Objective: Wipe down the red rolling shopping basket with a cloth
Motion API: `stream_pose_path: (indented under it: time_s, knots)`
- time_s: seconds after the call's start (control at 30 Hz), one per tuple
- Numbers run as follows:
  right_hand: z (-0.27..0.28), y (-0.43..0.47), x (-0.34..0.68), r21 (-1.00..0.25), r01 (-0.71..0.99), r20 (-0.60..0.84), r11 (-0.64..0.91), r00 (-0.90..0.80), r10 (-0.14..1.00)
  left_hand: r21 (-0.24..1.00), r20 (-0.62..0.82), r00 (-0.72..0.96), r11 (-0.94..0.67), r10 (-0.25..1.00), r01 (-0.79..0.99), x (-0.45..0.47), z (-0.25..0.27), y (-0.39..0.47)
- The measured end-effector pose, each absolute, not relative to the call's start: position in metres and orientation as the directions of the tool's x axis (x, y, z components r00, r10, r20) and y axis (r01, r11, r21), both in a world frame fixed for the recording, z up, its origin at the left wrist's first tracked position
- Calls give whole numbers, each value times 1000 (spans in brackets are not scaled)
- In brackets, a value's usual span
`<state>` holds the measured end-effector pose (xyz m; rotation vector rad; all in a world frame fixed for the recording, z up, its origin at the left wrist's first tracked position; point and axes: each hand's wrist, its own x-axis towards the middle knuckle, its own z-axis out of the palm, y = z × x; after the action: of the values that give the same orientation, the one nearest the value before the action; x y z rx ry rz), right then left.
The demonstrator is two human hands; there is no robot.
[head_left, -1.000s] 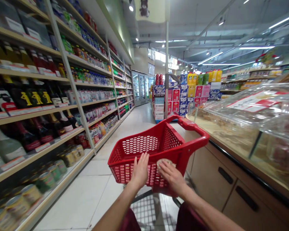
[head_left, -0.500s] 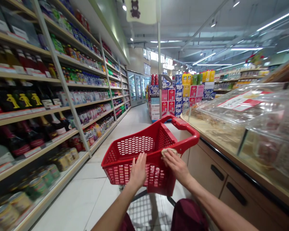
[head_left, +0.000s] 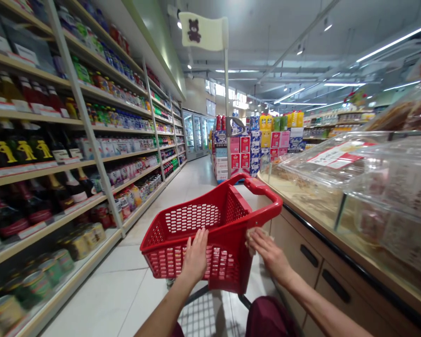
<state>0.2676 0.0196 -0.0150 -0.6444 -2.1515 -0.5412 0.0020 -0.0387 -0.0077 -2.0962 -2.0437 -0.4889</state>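
Note:
A red plastic shopping cart (head_left: 231,234) with a perforated basket stands right in front of me, its handle (head_left: 266,189) at the right. My left hand (head_left: 195,256) lies flat against the basket's near side, fingers extended and apart, holding nothing. At the basket's right end, just under the handle, my right hand (head_left: 268,250) presses a pale cloth (head_left: 254,238) against the red plastic. The fingers cover much of the cloth. A pole carrying a cream flag with a bear (head_left: 205,32) rises behind the cart.
Shelves of bottles and cans (head_left: 91,135) run along the left. On the right is a wooden counter (head_left: 298,234) with clear plastic-covered food displays (head_left: 340,164). Stacked drink cartons (head_left: 245,152) stand ahead, with glass-door fridges (head_left: 195,133) farther back. White floor tiles (head_left: 122,281) lie below.
My right hand has slid the cloth right, toward the basket's end corner. My left hand stays at the near side. The view has tilted slightly upward, showing more of the flag.

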Motion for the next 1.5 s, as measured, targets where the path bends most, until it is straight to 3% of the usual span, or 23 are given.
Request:
stream_pose_path:
  time_s: [0.1, 0.23, 0.3, 0.5, 0.57, 0.7, 0.77, 0.93, 1.13, 1.33, 1.5]
  knots:
    - [-17, 21, 276, 153, 602, 793, 784, -548, 266, 108, 352, -3, -38, 936, 993, 2, -8, -38]
    - [30, 47, 293, -80, 763, 947, 641, -143, 288, 113, 369, -4, -40, 929, 993, 3, -12, -37]
    - [45, 55, 291, -134, 794, 955, 593, -56, 290, 112, 375, -9, -36, 927, 993, 4, -13, -36]
    - [31, 40, 259, 134, 651, 864, 747, -446, 234, 114, 361, -22, -21, 932, 993, 4, -11, -36]
    - [38, 44, 270, 85, 691, 886, 718, -382, 264, 111, 365, -9, -33, 931, 993, 3, -12, -37]
    - [60, 61, 298, -103, 819, 955, 564, -76, 286, 127, 391, -13, -39, 920, 991, 3, -15, -37]
    - [59, 59, 291, -64, 820, 948, 569, -128, 291, 141, 403, -23, -38, 915, 989, 4, -16, -37]
    - [47, 44, 259, 161, 713, 852, 682, -449, 268, 158, 379, -30, -33, 925, 987, 4, -13, -37]
    - [67, 62, 279, -18, 836, 913, 549, -210, 350, 168, 359, -36, -26, 932, 985, 10, -10, -39]
    - [44, 44, 246, 129, 730, 842, 671, -438, 314, 145, 376, -23, -34, 927, 989, 9, -12, -40]
    - [56, 55, 265, 30, 832, 902, 554, -262, 344, 133, 355, -27, -22, 934, 991, 14, -10, -42]
